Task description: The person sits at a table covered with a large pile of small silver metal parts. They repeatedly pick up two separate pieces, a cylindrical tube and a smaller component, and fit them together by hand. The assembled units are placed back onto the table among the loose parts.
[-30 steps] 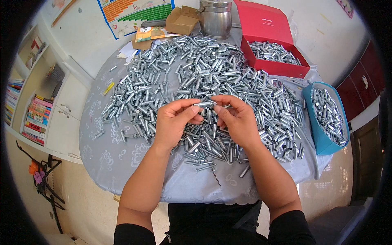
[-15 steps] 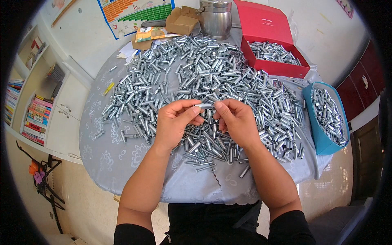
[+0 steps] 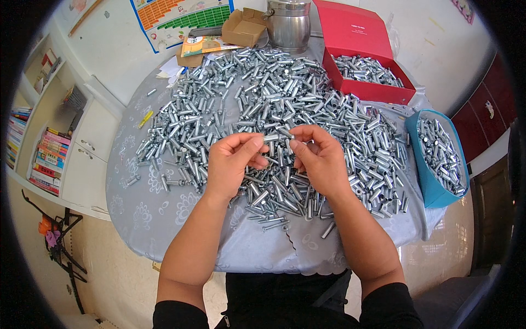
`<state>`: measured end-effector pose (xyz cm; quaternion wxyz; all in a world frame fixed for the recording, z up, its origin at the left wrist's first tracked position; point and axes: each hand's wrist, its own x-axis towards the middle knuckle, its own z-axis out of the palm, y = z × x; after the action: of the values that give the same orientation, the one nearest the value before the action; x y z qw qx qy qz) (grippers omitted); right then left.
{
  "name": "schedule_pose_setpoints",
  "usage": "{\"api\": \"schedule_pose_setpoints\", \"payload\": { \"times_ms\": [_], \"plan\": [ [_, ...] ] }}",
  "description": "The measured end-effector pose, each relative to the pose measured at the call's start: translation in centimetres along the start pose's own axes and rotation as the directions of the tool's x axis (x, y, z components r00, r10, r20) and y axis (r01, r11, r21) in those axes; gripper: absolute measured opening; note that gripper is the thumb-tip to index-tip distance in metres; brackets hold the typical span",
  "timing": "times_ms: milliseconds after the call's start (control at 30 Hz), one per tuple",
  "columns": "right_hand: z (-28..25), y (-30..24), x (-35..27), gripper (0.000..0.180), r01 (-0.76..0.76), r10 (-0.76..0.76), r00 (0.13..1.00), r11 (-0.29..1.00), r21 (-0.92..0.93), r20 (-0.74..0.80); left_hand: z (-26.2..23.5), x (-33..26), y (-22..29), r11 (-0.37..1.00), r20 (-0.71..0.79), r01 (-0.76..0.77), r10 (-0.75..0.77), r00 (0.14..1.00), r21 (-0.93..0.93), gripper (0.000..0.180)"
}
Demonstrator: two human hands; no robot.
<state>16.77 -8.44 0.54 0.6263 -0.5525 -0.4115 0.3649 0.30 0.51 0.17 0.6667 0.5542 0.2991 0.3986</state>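
Observation:
My left hand (image 3: 234,159) is closed in a pinch on a shiny metal sleeve (image 3: 270,138), a short silver tube lying roughly level between my hands. A small gap parts its right end from my right hand (image 3: 320,156). The thumb and forefinger of that hand are also pinched together; anything between them is too small or hidden to make out. Both hands hover over the near middle of a large pile of silver bolts and sleeves (image 3: 307,118), spread across a round table (image 3: 181,230) with a patterned grey cloth.
A red box (image 3: 378,94), lid up, holds more metal pieces at the far right. Nearer stands a blue bin (image 3: 441,200) of them. Behind the pile are a steel pot (image 3: 289,27) and a cardboard box (image 3: 244,27). A yellow tool (image 3: 146,119) lies at left.
My hands have drawn slightly apart. The right fingers, which touched the sleeve's end before, are now off it, and the left hand has shifted a little leftward with the sleeve.

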Motion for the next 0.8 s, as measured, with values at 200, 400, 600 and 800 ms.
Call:
{"api": "schedule_pose_setpoints", "payload": {
  "times_ms": [200,400,600,800],
  "plan": [
    [0.48,0.07,-0.48,0.035,0.205,-0.208,0.978,0.962,-0.181,-0.001,0.12,-0.09,-0.01,0.999,0.046,-0.037,0.036,0.998,0.017,0.022],
    [0.1,0.37,-0.15,0.027,0.245,-0.239,0.969,0.911,-0.332,0.059,-0.14,-0.03,-0.2,0.998,0.069,-0.022,0.017,0.997,0.059,0.021],
    [0.36,0.44,-0.1,0.028,0.256,-0.287,0.957,0.912,-0.321,-0.051,-0.43,0.18,0.15,0.999,0.002,-0.037,0.037,0.999,0.023,0.02],
    [0.37,0.3,-0.42,0.031,0.19,-0.188,0.982,0.933,-0.305,0.035,-0.2,0.08,-0.23,0.998,0.13,-0.058,0.053,0.99,0.035,0.021]
  ]
}}
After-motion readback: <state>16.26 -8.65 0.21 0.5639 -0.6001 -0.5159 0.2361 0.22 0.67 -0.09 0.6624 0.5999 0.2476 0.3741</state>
